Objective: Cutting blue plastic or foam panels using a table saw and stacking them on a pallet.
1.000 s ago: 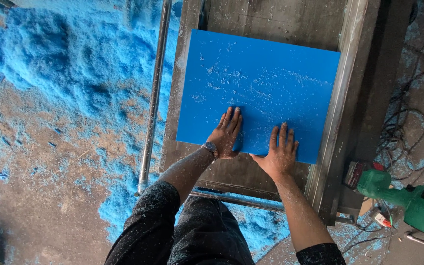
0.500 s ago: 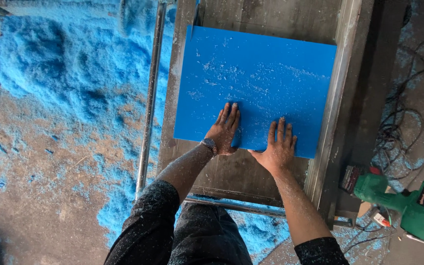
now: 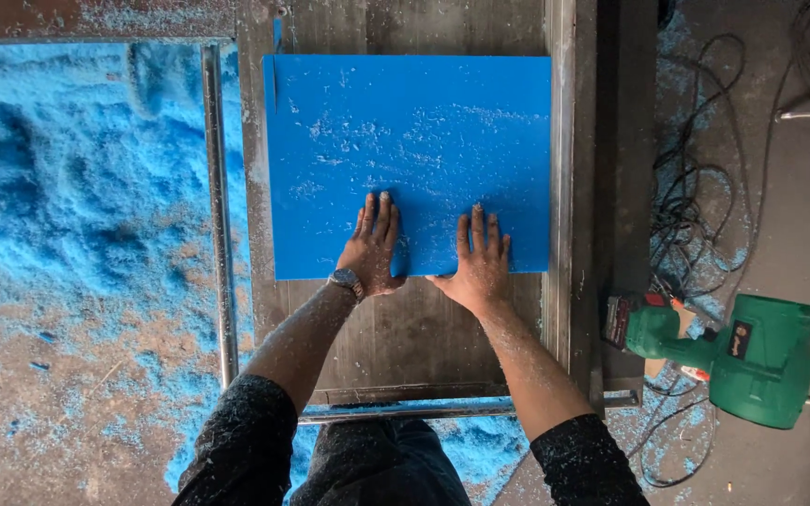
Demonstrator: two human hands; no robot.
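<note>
A flat blue plastic sheet (image 3: pixel 408 159), dusted with pale shavings, is seen at the upper centre on a grey metal workbench (image 3: pixel 396 328). Since a moment ago it has been slid further up and squared to the bench — judged a feeding push. The left hand (image 3: pixel 372 248) and right hand (image 3: pixel 476 262) are pressed flat, fingers spread, on its lower edge. A green power tool (image 3: pixel 742 356) lies lower right — blue sawdust (image 3: pixel 67 187) is heaped at left.

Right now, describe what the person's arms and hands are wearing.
Both forearms are bare, with dark sleeves pushed up near the elbows, flecked with pale shavings. The left hand has a wristwatch with a dark band at its wrist. The right hand wears nothing; no gloves. Pale dust speckles both arms.
</note>
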